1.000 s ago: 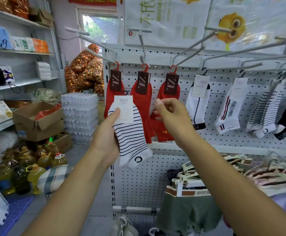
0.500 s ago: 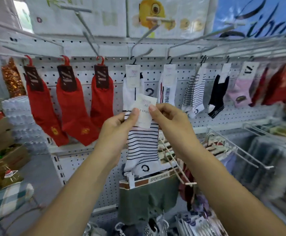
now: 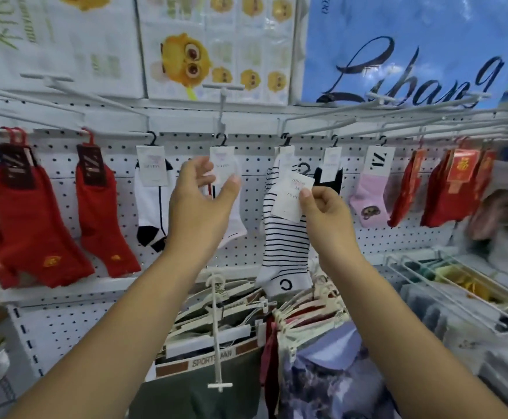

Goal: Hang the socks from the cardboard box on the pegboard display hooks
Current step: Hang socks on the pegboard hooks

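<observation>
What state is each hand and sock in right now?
left hand: open, raised before the pegboard, holding nothing.
right hand: pinches the striped sock's card.
striped sock: dangling from the right hand, its hanger not on a display hook yet.
red socks: hung at left.
white sock with black toe: hung.
black sock: hung, partly hidden by the card.
pink sock: hung.

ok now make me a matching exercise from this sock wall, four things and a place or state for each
1 front striped sock
2 pink sock
3 left hand
4 dark-tagged red sock

a open, holding nothing
b hanging left of the white socks
c pinched by the right hand
d hanging right of the black sock

Pairs: 1-c, 2-d, 3-a, 4-b
</observation>
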### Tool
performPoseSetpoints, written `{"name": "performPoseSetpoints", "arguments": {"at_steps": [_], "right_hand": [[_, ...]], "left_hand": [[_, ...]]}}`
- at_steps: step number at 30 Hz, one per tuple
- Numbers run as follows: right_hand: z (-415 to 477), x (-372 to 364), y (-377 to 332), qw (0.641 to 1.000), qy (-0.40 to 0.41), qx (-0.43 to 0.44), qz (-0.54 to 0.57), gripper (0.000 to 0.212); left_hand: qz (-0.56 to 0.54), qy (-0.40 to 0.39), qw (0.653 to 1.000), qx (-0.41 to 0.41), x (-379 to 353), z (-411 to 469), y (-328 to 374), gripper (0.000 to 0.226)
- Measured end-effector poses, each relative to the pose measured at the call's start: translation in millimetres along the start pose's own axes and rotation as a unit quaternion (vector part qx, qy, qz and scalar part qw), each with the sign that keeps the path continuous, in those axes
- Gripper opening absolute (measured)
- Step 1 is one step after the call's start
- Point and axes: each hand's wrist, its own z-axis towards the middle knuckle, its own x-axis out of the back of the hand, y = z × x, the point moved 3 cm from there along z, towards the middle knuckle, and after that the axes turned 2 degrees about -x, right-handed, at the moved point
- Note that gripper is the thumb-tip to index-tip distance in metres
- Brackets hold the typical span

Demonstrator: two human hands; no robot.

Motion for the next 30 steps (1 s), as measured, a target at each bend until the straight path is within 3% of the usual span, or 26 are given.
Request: {"name": "performPoseSetpoints", "arguments": {"at_steps": [2,6,11,14,21,30], "right_hand": [[21,12,1,1.000,-0.003,0.006,-0.006,0.024],[59,16,-5,0.998,-0.037,0.031,-0.028,0.018],[89,5,-13,0.995,-0.078,0.052,-0.024,0.028],[101,-2,-13,0.994,-0.101,0.045,0.006,0.025],[116,-11,-3,0.988,-0.146,0.025,-0.049,0.024],[124,-13,0,0.988,-0.141,0.017,-0.068,0.018]], "left_hand": [[-0.001,0.029,0.999,-0.018,-14,8,10,0.055],[-0.001,0.062,0.997,-0.048,-35,19,20,0.046],[0.000,0.096,0.994,-0.054,-46,19,21,0.054],[0.005,0.101,0.993,-0.061,-49,19,23,0.064],[0.040,0.119,0.990,-0.071,-51,22,18,0.053],[0.061,0.087,0.991,-0.081,-40,22,13,0.049]]}}
